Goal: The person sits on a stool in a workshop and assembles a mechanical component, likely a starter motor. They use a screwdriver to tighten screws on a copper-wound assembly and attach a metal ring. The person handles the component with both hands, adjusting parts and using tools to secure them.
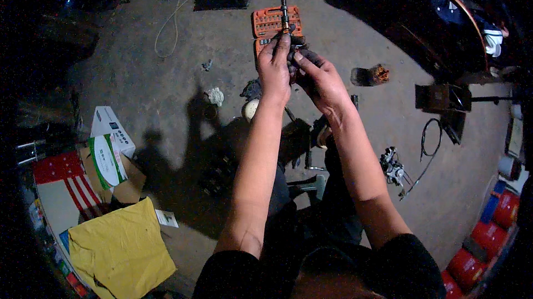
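Head view, looking down: both hands meet at twelve o'clock over a concrete floor (166, 94). The left hand (273, 69) pinches a slim metal tool (283, 13) standing upright; the right hand (317, 80) curls around a dark greasy part (297, 55) at its base. Greasy fingers could, I judge, let the part slip to the floor. Just beyond lies an open orange socket case (269, 21). At nine o'clock sit a white-and-green box (108, 157) in an open brown carton (130, 185) and a red-striped package (66, 180); a yellow sheet (119, 249) lies at seven. Red cans (488, 235) curve along four o'clock.
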